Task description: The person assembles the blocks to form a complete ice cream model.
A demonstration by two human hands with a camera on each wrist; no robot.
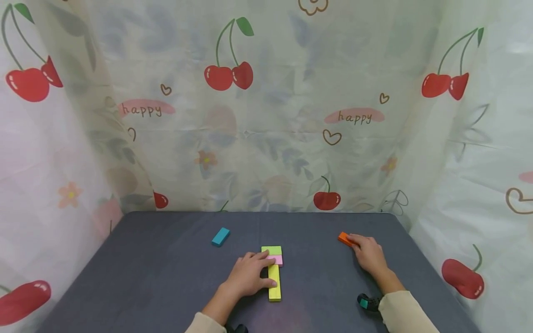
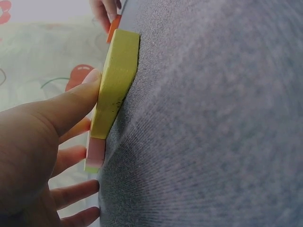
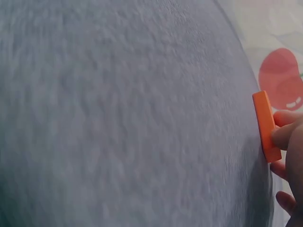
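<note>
Orange block (image 1: 343,237) at the far right of the dark tabletop (image 1: 166,277) — the right hand (image 1: 370,254) grips it with its fingertips. The left hand (image 1: 249,275), fingers spread, touches the yellow block (image 1: 274,273) and the pink block (image 1: 278,261), which sits between yellow and the green block (image 1: 272,250) — a blue block (image 1: 220,237) lies apart, to the left.

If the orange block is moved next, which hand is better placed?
Probably the right hand: it grips the orange block, while the left hand touches the yellow block, farther away.
</note>
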